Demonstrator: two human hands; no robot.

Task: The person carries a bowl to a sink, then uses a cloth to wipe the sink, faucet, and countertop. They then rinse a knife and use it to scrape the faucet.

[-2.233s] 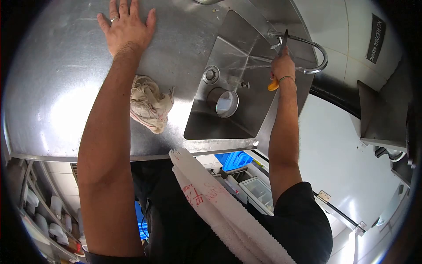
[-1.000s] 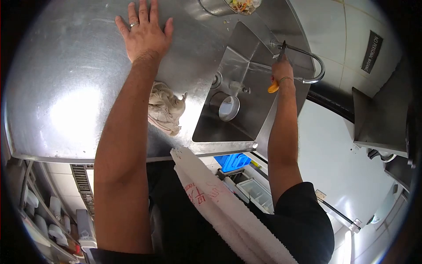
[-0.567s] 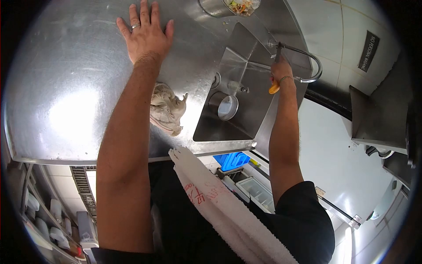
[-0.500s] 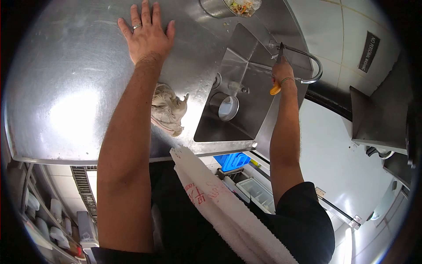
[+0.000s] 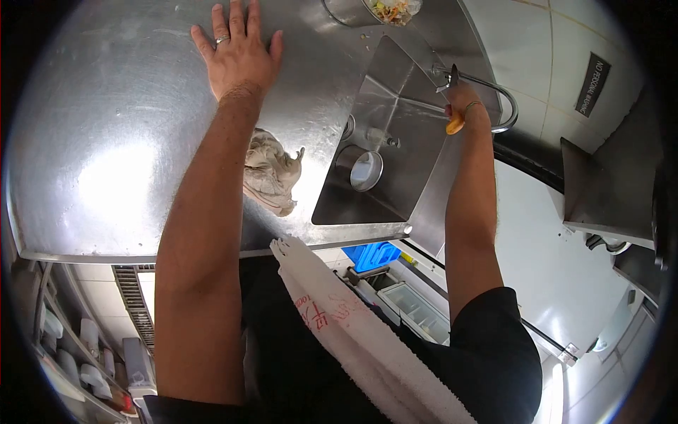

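Observation:
My left hand [image 5: 244, 60] lies flat on the steel counter [image 5: 113, 99], fingers spread, a ring on one of them. Over the far right side of the sink [image 5: 395, 184], my right hand [image 5: 462, 99] is closed round a knife with an orange-yellow handle [image 5: 455, 125]. Its dark, narrow blade points away from me, beside the curved metal faucet [image 5: 510, 106]. Part of the handle is hidden in my fist. A crumpled beige cloth [image 5: 272, 173] rests on the counter between my left forearm and the sink.
In the sink stands a round metal container [image 5: 367, 172] with something pale inside. A metal tub of food scraps [image 5: 349, 10] is at the far edge. A white towel [image 5: 339, 304] hangs across my front. Below the counter are a blue crate [image 5: 372, 256] and a white bin [image 5: 413, 307].
My right hand has shifted slightly to the right with the knife, and its forearm has swung the same way. My left hand has stayed on the counter.

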